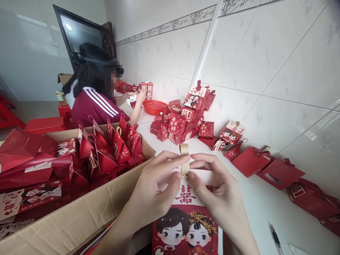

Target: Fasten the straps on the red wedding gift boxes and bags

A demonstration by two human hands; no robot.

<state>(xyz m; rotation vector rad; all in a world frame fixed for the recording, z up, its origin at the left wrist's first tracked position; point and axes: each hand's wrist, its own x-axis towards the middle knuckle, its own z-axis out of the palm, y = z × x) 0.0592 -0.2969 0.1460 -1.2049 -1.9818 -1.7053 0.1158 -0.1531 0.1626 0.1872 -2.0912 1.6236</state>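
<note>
In front of me is a red and white gift box point(186, 216), printed with a double-happiness sign and two cartoon faces. A gold ribbon loop point(184, 150) stands up from its top edge. My left hand point(156, 184) pinches the top of the box left of the ribbon, its index finger reaching across the loop. My right hand point(215, 184) grips the same edge on the right, thumb close to the ribbon's base. Both hands are closed on the box top. The box's lower end runs out of view.
At left a cardboard carton point(87, 205) holds many red gift boxes. More are piled by the wall point(265, 71), near a red plastic basket point(154, 107). A pen point(275, 234) lies on the white table point(255, 212). Another person point(92, 95) sits beyond the carton, handling boxes.
</note>
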